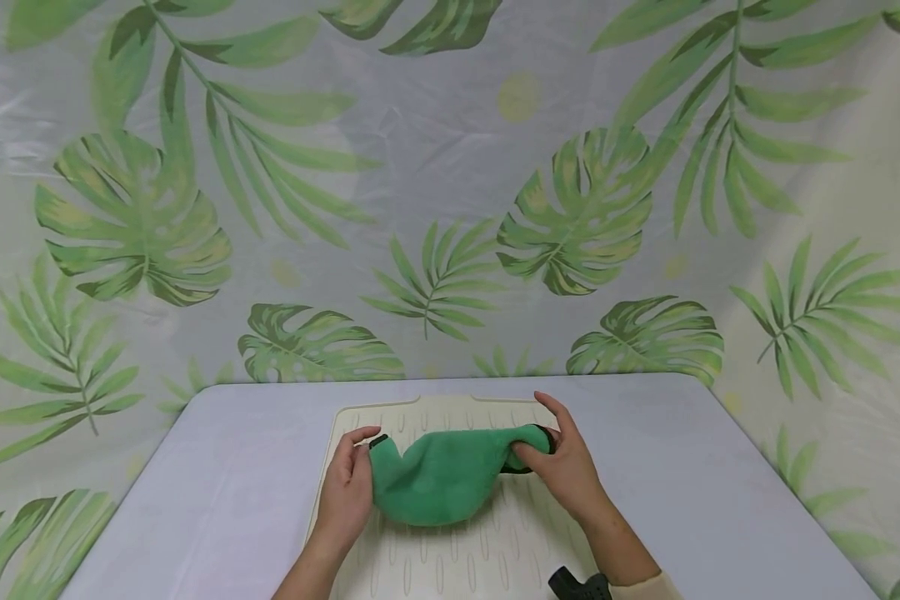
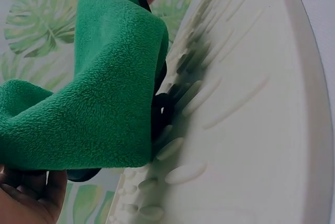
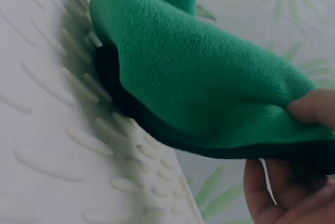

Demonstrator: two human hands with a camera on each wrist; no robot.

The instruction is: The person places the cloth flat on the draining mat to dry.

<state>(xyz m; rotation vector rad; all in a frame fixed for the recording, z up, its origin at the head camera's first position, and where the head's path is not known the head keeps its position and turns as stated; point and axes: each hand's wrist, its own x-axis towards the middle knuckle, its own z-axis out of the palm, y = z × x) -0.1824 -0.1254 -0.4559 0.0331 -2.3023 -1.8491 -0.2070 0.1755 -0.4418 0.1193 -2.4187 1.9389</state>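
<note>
A green plush cloth (image 1: pixel 438 479) with black edging hangs between both hands, its middle sagging in folds. At its left end the left hand (image 1: pixel 351 487) pinches it between thumb and fingers. The right hand (image 1: pixel 566 467) grips the other end, thumb on the green face and fingers beneath the black edge, as the right wrist view shows. In the left wrist view the cloth (image 2: pixel 104 88) stands folded over, partly hiding the left fingers (image 2: pixel 55 185). Below it lies a cream board (image 1: pixel 390 567) with raised oval ridges; the cloth's shadow falls on it.
The board rests on a white-covered table (image 1: pixel 217 492). A leaf-patterned sheet (image 1: pixel 450 167) hangs behind and at both sides. A black device (image 1: pixel 581 585) sits at the right wrist, beside a pale sleeve (image 1: pixel 648 587).
</note>
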